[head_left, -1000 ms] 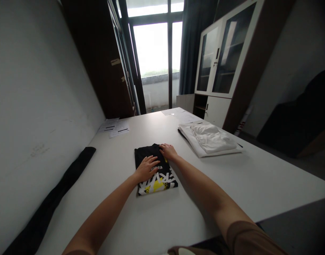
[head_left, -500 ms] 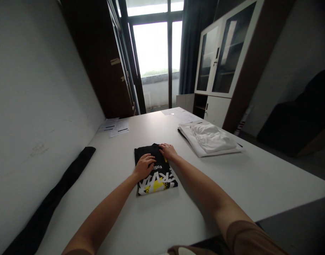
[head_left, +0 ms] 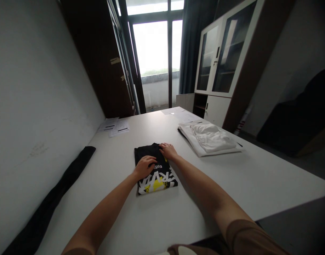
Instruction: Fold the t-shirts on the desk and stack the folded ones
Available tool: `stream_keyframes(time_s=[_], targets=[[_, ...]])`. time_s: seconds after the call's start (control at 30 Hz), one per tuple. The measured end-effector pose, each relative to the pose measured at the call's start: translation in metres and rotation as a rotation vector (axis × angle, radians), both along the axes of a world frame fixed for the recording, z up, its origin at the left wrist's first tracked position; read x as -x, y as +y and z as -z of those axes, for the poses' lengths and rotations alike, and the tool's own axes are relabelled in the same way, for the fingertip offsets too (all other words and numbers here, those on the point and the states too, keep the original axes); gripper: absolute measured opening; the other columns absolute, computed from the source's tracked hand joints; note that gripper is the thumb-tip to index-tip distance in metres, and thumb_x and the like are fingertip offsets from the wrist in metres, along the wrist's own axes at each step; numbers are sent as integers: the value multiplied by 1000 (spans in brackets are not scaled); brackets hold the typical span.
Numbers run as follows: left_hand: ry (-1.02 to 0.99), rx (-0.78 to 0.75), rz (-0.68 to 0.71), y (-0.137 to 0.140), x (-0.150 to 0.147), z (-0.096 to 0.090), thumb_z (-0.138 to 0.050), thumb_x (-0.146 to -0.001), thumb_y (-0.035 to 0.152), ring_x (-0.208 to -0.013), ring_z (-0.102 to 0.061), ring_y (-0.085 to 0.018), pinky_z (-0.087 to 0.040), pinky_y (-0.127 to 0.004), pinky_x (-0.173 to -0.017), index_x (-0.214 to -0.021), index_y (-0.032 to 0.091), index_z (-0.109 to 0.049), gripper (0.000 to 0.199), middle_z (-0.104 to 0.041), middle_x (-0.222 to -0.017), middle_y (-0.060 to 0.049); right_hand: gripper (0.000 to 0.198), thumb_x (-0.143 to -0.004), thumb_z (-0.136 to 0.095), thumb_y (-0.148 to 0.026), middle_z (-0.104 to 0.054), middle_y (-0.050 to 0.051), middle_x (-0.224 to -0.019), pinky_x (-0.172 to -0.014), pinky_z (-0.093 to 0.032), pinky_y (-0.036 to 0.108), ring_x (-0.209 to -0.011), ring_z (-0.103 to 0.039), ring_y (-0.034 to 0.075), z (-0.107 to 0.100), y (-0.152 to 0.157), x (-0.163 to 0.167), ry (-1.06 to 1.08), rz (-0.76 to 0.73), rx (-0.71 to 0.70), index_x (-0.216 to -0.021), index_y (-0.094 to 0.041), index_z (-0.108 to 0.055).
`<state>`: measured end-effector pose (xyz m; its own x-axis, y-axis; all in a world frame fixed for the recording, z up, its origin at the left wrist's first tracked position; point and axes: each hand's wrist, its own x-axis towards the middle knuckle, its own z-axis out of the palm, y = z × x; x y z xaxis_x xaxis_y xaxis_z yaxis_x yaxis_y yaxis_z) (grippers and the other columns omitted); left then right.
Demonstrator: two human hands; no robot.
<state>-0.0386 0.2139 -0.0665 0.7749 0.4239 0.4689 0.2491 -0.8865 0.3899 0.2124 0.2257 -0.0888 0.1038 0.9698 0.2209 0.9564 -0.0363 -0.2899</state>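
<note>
A black T-shirt (head_left: 157,185) with white lettering and a yellow print lies folded into a rectangle on the white table (head_left: 141,219). My left hand (head_left: 145,167) rests on the shirt's left side, palm down, with its fingers loosely bent across the cloth. Near the shirt's far right corner, my right hand (head_left: 168,151) lies flat with its fingers extended along the edge. Both hands are open and grip nothing. Part of the lettering is hidden beneath the left fingers.
Folded white garments (head_left: 211,139) form a stack to the right, with dark cloth under them. A long black cloth (head_left: 64,182) runs along the left wall. Paper sheets (head_left: 119,127) lie at the far left, and more papers (head_left: 182,115) at the far end.
The fingers of my left hand have shifted slightly toward me and bent a little more on the shirt. My right hand and the shirt look the same.
</note>
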Motion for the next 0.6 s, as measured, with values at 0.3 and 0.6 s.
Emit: stream_keyframes(time_s=[0.3,0.6], targets=[[-37,-11,-50,-1,-1,0,-60,-94,14,-120,-63,-25,-48,-47,-111,-101,24,-76,20,-74,-120,-6,43,-103,-52,-40,-55,7,-153,-120,-29,46,-143,-45,27,1,0,0,7,6,3,-144,-31,-60],[-58,17,-10,1,0,1,-65,-89,12,-119,-64,-25,-48,-46,-110,-100,24,-75,19,-74,-120,-6,43,-103,-51,-42,-56,6,-152,-120,-29,46,-142,-46,27,1,0,0,-2,0,-5,-143,-30,-60]])
